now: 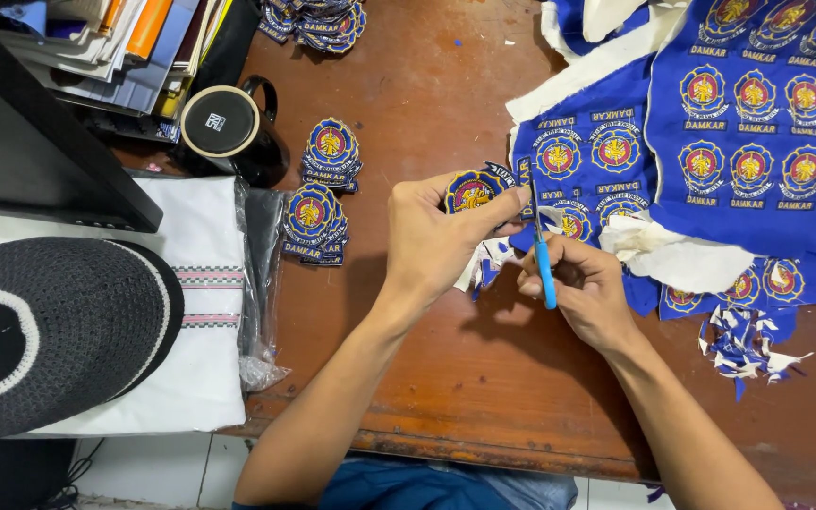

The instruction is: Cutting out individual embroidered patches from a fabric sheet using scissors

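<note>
Hands trimming an embroidered patch at the counter [446,378].
Left hand [432,241] is gripping the patch [472,192]; right hand [586,293] is grasping blue-handled scissors [540,247].

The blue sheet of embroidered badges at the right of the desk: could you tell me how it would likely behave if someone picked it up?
The blue badge sheet would probably flop and drape, since it lies in soft folds over white backing. It looks light for its size, being thin cloth. Its uneven cut edges might snag or shed scraps.

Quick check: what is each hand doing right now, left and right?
Left hand: closed, pinching an embroidered patch between thumb and fingers.
Right hand: closed around blue-handled scissors, blades up at the patch's edge.
</note>
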